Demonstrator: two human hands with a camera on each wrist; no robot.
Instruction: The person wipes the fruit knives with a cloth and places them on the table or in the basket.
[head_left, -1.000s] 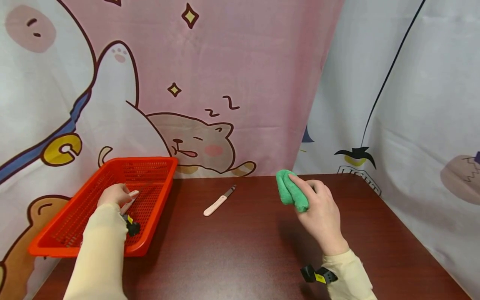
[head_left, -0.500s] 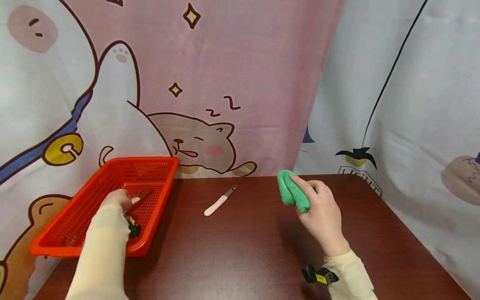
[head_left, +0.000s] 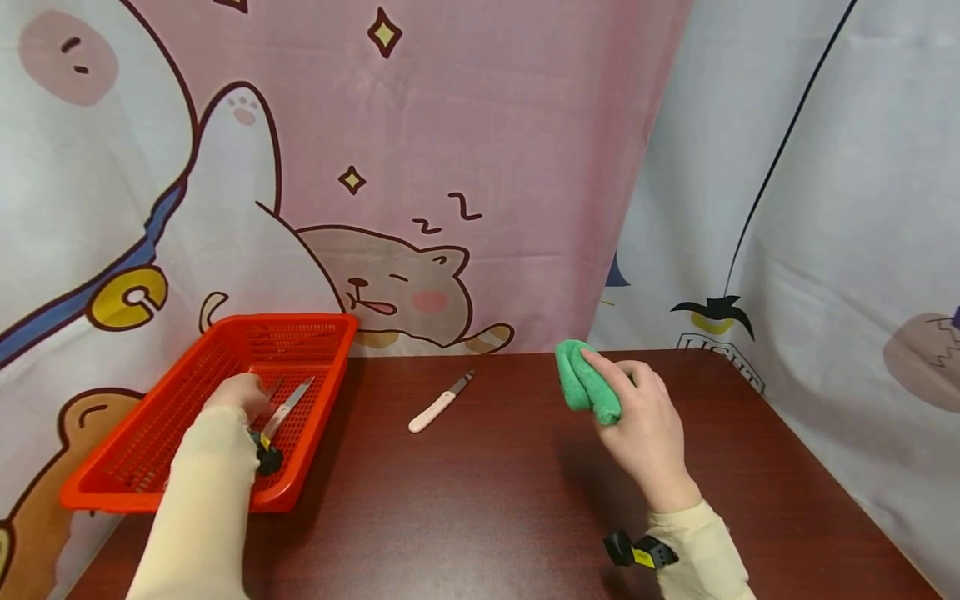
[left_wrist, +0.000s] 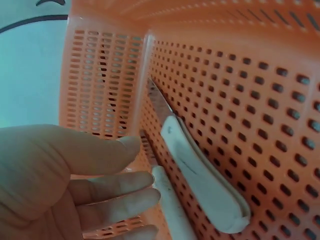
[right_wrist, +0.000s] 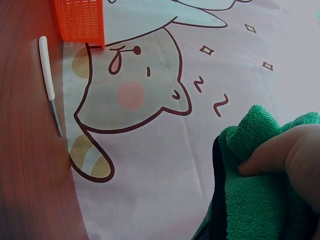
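My left hand (head_left: 236, 396) is inside the orange-red plastic basket (head_left: 315, 414), its fingers loosely bent around nothing. Beside it in the basket lies a white-handled knife (left_wrist: 200, 180), blade out, with a slot along its handle. A second white-handled knife (left_wrist: 172, 207) lies next to that one, and my left fingertips are right at its handle in the left wrist view. Over the right part of the table, my right hand (head_left: 641, 429) grips a folded green towel (head_left: 585, 387), thumb pressed into its pile in the right wrist view.
Another pale-handled knife (head_left: 435, 410) with a short blade lies on the dark brown table (head_left: 450, 508), to the right of the basket. A cartoon-printed cloth (head_left: 487, 133) hangs along the table's back edge, and a white one (head_left: 847, 208) along the right.
My left hand held a white-handled knife a second ago; it has let go, and that knife now lies in the basket right of the hand. My right hand with the towel has barely moved.
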